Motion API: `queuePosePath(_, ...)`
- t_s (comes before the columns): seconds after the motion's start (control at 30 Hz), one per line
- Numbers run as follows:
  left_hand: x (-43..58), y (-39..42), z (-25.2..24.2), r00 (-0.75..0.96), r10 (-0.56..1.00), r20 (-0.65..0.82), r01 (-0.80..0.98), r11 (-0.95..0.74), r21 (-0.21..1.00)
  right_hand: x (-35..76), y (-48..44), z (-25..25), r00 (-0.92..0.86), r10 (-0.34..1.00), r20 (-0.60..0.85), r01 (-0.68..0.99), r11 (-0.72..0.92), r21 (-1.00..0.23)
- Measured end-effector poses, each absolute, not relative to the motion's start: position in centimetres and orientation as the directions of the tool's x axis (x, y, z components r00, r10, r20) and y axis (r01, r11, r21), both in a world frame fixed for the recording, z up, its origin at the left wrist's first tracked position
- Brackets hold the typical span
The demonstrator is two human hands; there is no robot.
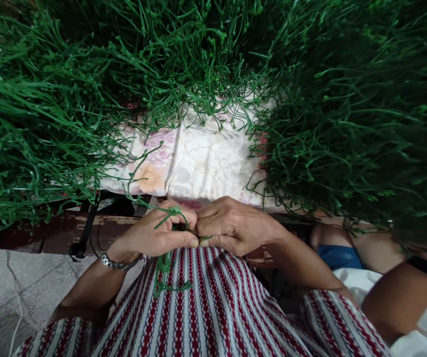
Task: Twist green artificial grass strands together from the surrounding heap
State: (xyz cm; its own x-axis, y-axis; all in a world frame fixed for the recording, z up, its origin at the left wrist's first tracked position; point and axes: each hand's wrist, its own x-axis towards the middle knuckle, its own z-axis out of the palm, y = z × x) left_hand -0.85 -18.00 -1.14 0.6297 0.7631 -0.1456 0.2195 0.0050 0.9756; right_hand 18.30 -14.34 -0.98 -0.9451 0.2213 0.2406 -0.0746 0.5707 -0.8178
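My left hand (157, 233) and my right hand (232, 225) meet thumb to thumb over my lap, both closed in a pinch. Thin green stems (167, 267) run through the left fingers and hang down onto my red-and-white striped cloth (206, 307). A short green piece shows at the right hand's fingertips. A metal bracelet (117, 263) circles my left wrist. Large heaps of the same green stems (42, 114) lie ahead on both sides.
A pale floral cloth (198, 158) lies between the green heaps. A dark wooden edge (87, 228) with a black cable runs below it. Grey stone floor (9, 292) is at lower left. Another person's arm and leg (395, 292) are at right.
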Motion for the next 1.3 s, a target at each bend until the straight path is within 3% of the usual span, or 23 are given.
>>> queuePosePath(0.33, -1.0, -18.1, -1.0, 0.694, 0.657, -0.293, 0.074, 0.34, 0.937, 18.1, -14.2, -1.7, -0.964, 0.19, 0.186, -0.121, 0.312, -0.942)
queuePosePath(0.57, -1.3, -18.1, -0.6, 0.724, 0.659, -0.204, 0.037, 0.258, 0.966, 18.1, -14.6, -1.3, -0.945, 0.241, 0.22, -0.169, 0.216, -0.962)
queuePosePath(0.7, -1.5, -17.9, -0.8, 0.658, 0.717, -0.231, 0.008, 0.3, 0.954, 18.2, -14.8, -2.7, -0.945, 0.296, 0.14, -0.098, 0.149, -0.984)
queuePosePath(0.9, -2.3, -17.7, -1.3, 0.473, 0.864, -0.171, 0.003, 0.192, 0.981, 20.2, -14.7, -2.3, -0.876, 0.477, 0.071, 0.128, 0.373, -0.919)
queuePosePath(1.0, -2.5, -17.8, -1.8, 0.432, 0.894, -0.123, 0.025, 0.124, 0.992, 21.1, -14.7, -1.8, -0.812, 0.577, 0.091, 0.187, 0.403, -0.896)
queuePosePath(1.2, -1.7, -18.0, -2.5, 0.399, 0.907, -0.138, 0.007, 0.147, 0.989, 19.7, -15.5, -2.7, -0.722, 0.687, 0.086, 0.19, 0.315, -0.93)
queuePosePath(1.3, -1.3, -18.0, -2.7, 0.361, 0.924, -0.124, 0.02, 0.125, 0.992, 18.8, -15.9, -3.3, -0.698, 0.715, 0.033, 0.151, 0.193, -0.97)
